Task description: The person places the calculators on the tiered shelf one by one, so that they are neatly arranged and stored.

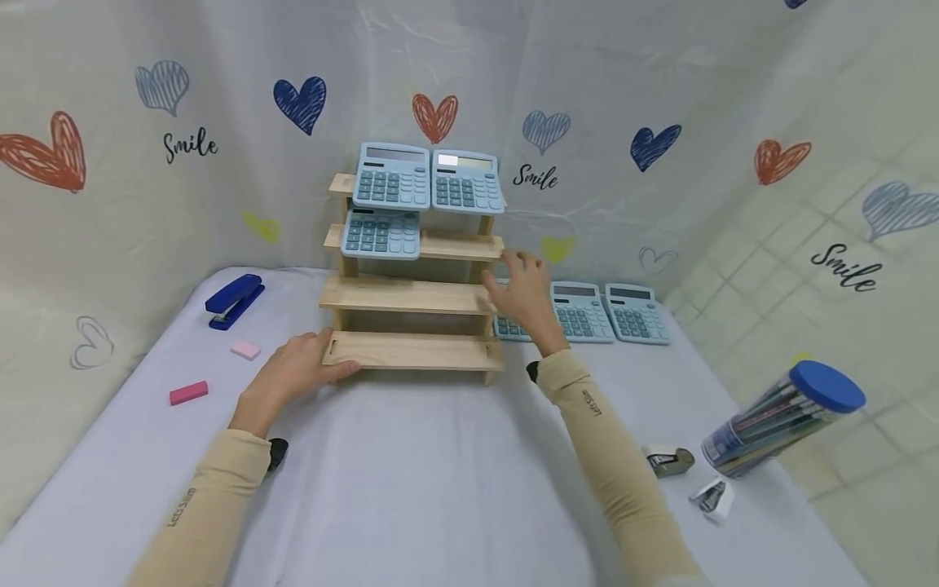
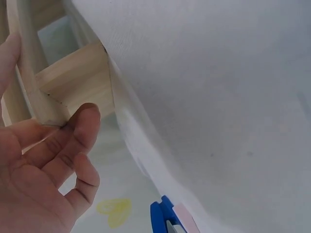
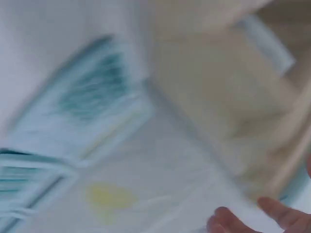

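Note:
A tiered wooden shelf (image 1: pixel 411 352) stands against the curtain. Two light-blue calculators (image 1: pixel 392 176) lean side by side on its top tier, and a third calculator (image 1: pixel 381 235) sits at the left of the tier below. My left hand (image 1: pixel 297 365) grips the left end of the lowest tier, thumb over the front; in the left wrist view its fingers (image 2: pixel 87 127) curl round the wooden corner. My right hand (image 1: pixel 524 295) is at the shelf's right side, fingers loosely extended beside the upper tiers with nothing in them. The right wrist view is blurred.
More calculators (image 1: pixel 637 314) lie right of the shelf, one partly behind my right hand. A blue stapler (image 1: pixel 235 302), pink eraser (image 1: pixel 245 350) and darker pink block (image 1: pixel 188 393) are on the left. At right stand a pencil tub (image 1: pixel 781 420) and two small dispensers (image 1: pixel 668 461).

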### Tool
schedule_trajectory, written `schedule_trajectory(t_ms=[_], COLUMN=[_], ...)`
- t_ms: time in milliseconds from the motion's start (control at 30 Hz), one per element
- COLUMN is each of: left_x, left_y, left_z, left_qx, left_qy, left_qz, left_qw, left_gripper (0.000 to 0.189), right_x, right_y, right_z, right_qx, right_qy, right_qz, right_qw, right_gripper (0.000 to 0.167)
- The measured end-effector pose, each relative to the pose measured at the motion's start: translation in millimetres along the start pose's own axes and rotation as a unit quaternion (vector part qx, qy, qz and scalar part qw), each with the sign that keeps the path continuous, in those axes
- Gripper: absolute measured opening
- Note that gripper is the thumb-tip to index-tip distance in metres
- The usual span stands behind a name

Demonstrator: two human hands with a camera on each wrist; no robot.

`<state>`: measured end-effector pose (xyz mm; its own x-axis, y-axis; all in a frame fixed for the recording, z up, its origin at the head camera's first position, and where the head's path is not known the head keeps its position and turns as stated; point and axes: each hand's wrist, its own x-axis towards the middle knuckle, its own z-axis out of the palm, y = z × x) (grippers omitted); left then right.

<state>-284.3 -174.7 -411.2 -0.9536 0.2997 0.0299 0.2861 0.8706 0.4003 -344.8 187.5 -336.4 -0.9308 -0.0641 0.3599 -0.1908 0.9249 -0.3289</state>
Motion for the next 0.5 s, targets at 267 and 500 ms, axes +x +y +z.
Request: schedule_trajectory(t_ms=[267, 500], left_x=[0.1, -1.2], left_y=[-1.4, 0.1], left_z=[-2.9, -1.5], left_qx=[0.002, -0.002], left_qy=[0.005, 0.005], left_qz=[0.003, 0.002], left_qw=[1.0000, 1.0000], left_gripper=[0.091, 0.091], right_x=[-5.2, 2.4], right_y=[81.7, 81.8], right_z=[13.7, 39.1], right_qx=[-0.045, -0.060], right_qy=[-0.156, -0.251], right_qz=[0.095, 0.138], right_qw=[0.9822, 0.9562], right_gripper=[0.085, 0.097])
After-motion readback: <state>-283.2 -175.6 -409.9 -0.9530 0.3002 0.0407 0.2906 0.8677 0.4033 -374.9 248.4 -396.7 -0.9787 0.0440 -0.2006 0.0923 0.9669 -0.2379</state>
